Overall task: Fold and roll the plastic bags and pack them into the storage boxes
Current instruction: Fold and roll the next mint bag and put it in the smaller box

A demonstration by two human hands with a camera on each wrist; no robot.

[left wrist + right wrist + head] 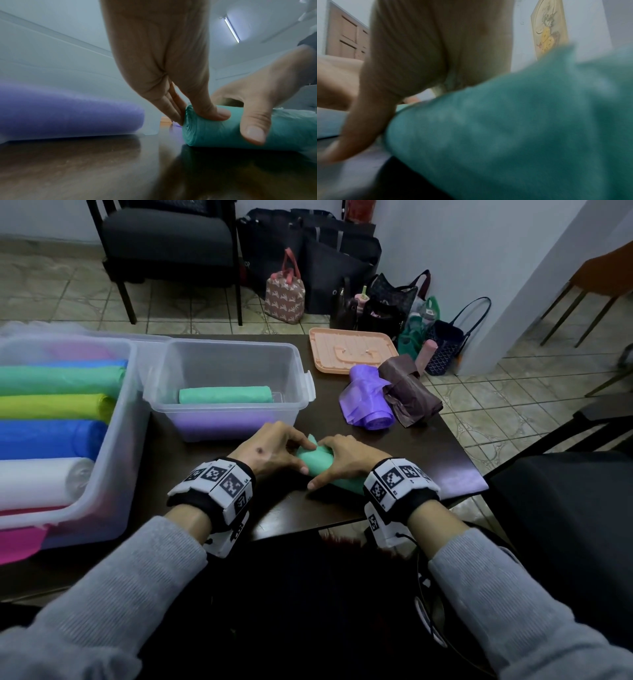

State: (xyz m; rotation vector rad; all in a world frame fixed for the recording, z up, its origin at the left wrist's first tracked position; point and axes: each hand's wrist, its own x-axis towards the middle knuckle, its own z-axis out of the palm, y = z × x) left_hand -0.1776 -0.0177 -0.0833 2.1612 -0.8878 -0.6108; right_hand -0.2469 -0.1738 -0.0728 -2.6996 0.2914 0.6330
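Observation:
A teal plastic bag roll [317, 463] [214, 131] [513, 128] lies on the dark table [428, 460] near its front edge. My left hand [274, 451] [171, 94] pinches the roll's left end, thumb in front and fingers behind. My right hand [346, 460] [254, 108] grips the roll from above, its thumb [254, 134] curled over the near side. A small clear storage box [226, 364] just behind holds a teal roll [224, 394] over a purple one [68, 111]. A larger clear box [113, 440] on the left holds several coloured rolls.
A loose purple bag [368, 402] and a dark brown bag [407, 390] lie at the table's right. A peach lid [352, 350] sits at the far right corner. Handbags [284, 292] and chairs stand on the tiled floor beyond. A black chair [561, 508] is at my right.

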